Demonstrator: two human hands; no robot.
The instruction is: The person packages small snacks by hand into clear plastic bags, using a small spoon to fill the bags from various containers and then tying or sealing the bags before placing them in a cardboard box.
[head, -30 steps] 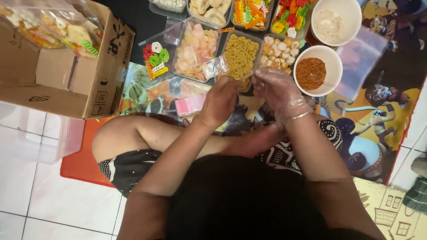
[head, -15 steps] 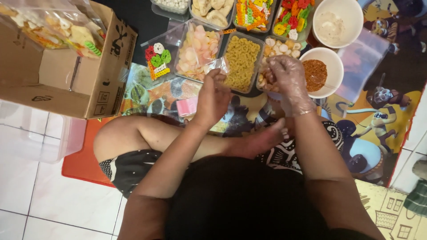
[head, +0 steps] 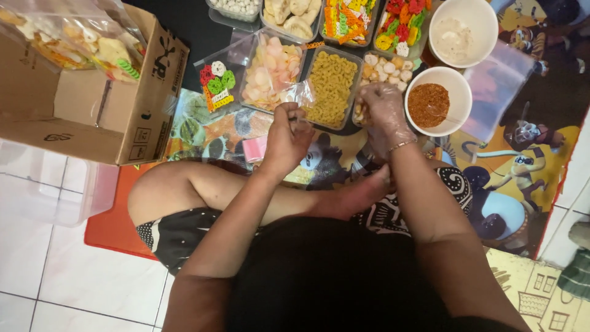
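clear bag | left fingers pinch it | right fingers unclear | two white bowls

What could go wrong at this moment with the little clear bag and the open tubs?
The left hand pinches a small clear bag over the macaroni tub; a slip could drop pieces onto the mat. The gloved right hand works close to the bowl of red powder, which a nudge might tip.

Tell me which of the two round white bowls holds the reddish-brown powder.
The nearer round white bowl, beside the gloved right hand; the farther bowl holds a pale whitish powder instead.
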